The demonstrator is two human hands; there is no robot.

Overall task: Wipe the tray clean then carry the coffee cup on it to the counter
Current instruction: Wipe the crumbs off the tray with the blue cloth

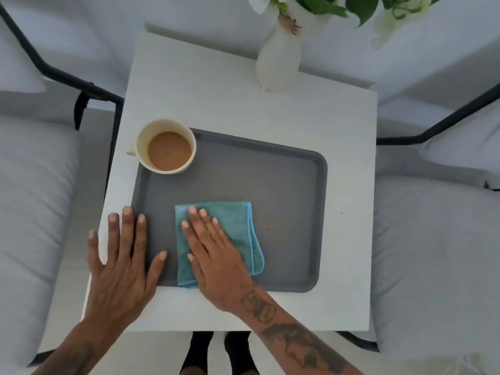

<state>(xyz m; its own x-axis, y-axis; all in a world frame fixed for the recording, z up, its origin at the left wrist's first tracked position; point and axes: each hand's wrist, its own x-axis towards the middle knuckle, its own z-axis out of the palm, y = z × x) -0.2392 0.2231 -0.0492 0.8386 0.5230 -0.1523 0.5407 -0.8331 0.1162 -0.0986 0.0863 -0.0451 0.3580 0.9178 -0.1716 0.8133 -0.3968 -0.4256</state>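
The tray (284, 185), grey with a raised rim and rounded corners, lies on a white square table (243, 98), seen from above by the person standing over it. A coffee cup (165, 146) of pale cream, holding milky brown coffee, stands in the tray's far left corner, its handle pointing left over the table. The right hand (216, 255) presses flat on a folded teal cloth (235, 226) (its edge trimmed in lighter blue) at the near middle of the tray, fingers straight and slightly spread, gripping nothing. The left hand (121, 269) rests palm down across the tray's near left rim and the table beside it, fingers fanned apart, thumb reaching onto the tray floor. A few brown crumbs (269, 227) lie on the tray just right of the cloth. At the table's far edge stands a white vase (280, 60) with white flowers and green leaves. Grey cushioned chairs with black frames (35, 212) flank the table on both sides.
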